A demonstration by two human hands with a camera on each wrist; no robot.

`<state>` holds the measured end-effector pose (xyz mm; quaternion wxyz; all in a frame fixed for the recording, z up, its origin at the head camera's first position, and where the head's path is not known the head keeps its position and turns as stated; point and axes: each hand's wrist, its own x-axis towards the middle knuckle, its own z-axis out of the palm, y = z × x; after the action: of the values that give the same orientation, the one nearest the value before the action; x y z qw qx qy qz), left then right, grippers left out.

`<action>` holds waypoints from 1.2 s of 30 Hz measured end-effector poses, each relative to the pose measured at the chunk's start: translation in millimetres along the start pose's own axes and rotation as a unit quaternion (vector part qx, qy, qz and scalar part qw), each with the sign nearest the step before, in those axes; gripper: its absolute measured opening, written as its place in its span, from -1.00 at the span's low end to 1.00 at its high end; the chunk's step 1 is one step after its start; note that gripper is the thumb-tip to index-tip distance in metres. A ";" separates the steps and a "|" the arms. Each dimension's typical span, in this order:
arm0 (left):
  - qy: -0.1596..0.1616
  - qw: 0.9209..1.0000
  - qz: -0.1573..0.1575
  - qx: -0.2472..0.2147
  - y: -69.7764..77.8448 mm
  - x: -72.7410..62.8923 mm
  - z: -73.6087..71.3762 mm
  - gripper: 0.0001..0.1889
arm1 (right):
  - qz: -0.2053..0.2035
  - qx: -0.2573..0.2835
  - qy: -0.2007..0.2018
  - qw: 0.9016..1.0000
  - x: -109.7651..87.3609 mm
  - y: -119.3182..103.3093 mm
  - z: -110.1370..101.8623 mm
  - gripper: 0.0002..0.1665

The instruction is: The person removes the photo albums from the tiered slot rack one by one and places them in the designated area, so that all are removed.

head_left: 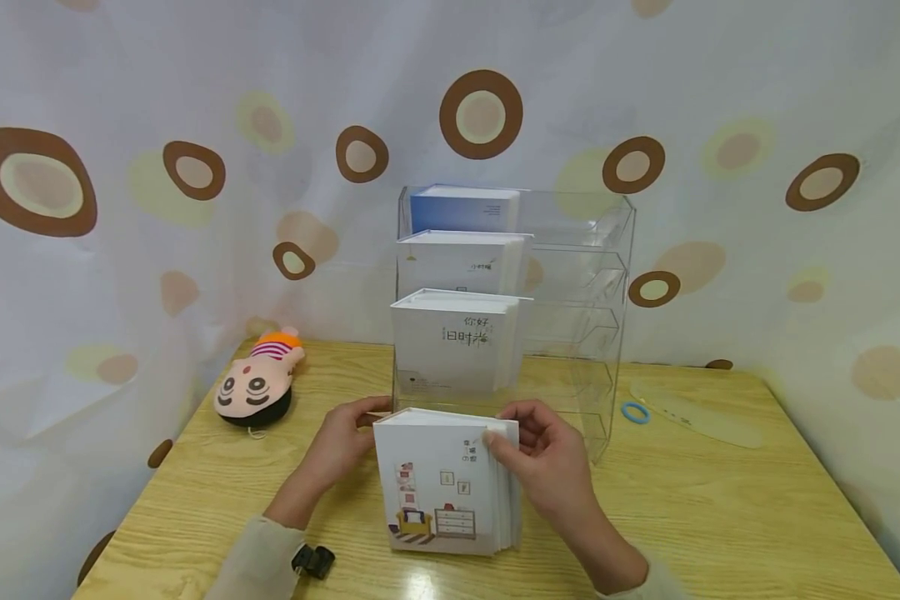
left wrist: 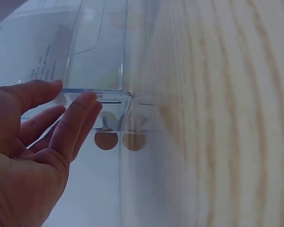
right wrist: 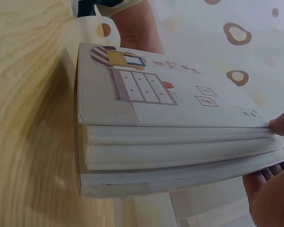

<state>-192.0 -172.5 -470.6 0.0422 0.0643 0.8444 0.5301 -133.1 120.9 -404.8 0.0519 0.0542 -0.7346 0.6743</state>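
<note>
Behind the right hand's (head_left: 551, 458) grip and filling the far side hangs a white backdrop sheet (head_left: 555, 83) printed with brown rings and pale spots. Below and around the grip spreads a light wood-grain table (head_left: 720, 508). Just beyond the grip stands a clear acrylic tiered rack (head_left: 603, 308); its left portion carries a blue-and-white book (head_left: 457, 211) at the top, a white book (head_left: 435, 262) beneath it, and a grey-white book (head_left: 427, 350) lower still, nearest the grip. In the grip itself is a white hardcover book (head_left: 435, 479) with a furniture drawing on its cover, roughly upright in front of the rack; whether its bottom edge meets the table cannot be told. The right hand pinches this book at its upper right edge, thumb on the front cover and fingers behind. Left of the grip, past the book's other edge, the left hand (head_left: 345, 437) is relaxed, thumb and fingers apart, beside the rack's lower front corner; whether it touches the rack cannot be told. Farther left lies a plush doll (head_left: 258, 383). Right of the grip are a flat translucent piece (head_left: 708, 425) and, at its near end, a blue ring (head_left: 635, 412).
</note>
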 end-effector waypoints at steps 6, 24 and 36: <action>-0.008 1.000 -0.009 -0.023 0.0 0.2 -1.1 -0.44 | 0.028 0.011 -0.002 1.000 -6.7 4.3 5.2 -0.71; -0.003 1.000 -0.002 0.003 -1.4 -1.0 -2.1 -0.50 | 0.081 -0.006 -0.055 0.995 -18.4 15.7 10.9 -0.66; 0.005 1.000 -0.005 0.001 -0.1 -0.7 -0.3 -0.50 | 0.074 -0.057 -0.091 0.991 -20.6 24.8 10.3 -0.72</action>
<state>-191.3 -172.9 -470.6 0.0410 0.0573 0.8455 0.5293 -116.5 113.0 -433.2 -0.0621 0.0579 -0.7758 0.6252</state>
